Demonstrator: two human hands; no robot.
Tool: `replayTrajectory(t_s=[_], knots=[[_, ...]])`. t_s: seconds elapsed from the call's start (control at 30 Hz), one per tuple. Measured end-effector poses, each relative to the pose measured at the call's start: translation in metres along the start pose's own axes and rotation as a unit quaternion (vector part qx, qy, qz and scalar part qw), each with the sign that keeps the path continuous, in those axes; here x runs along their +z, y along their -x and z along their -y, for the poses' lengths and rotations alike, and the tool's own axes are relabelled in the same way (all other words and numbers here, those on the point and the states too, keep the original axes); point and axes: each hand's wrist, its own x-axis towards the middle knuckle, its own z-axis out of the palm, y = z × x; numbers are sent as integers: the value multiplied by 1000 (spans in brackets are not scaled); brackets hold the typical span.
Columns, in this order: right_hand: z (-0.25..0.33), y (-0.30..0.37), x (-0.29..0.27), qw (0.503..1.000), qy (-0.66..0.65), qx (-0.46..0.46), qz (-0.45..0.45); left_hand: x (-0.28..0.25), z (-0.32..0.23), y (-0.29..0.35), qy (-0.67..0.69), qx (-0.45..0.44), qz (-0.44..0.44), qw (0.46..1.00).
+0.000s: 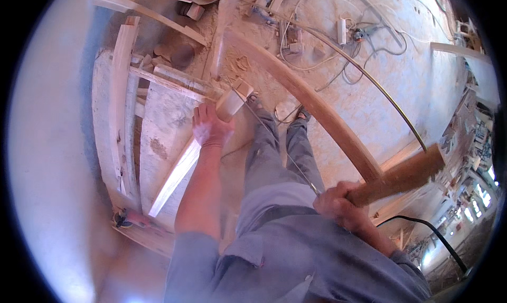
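Right hand (340, 204) closed round near end of frame saw (322, 106); left hand (211, 126) pressed on wooden beam (228, 106) at whitish bench (161, 123). Saw blade (288, 155) runs to beam's far end, across or just beside, can't tell. Sawing looks underway; no severed offcut made out, so cutting likely remains. Cut depth hidden, saw's far end blurred.

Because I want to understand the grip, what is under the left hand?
A pale wooden bar runs up under the left hand, and a wooden block shows beyond it. The hand covers what lies between, so I cannot tell if they join.
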Motion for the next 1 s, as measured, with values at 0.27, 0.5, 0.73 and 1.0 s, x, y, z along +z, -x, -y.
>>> replayTrajectory(t_s=[0.27,0.5,0.73,1.0], knots=[[-43,-139,29,960,-220,89,-149,9,2,-4,10,23,-26,999],[-15,-16,-4,989,108,91,-50,4,4,1,13,8,-27,1000],[-76,-88,-15,984,21,68,-161,4,-2,1,17,7,-9,1000],[-37,-80,1,985,100,124,-59,7,8,1,9,-8,-5,1000]])
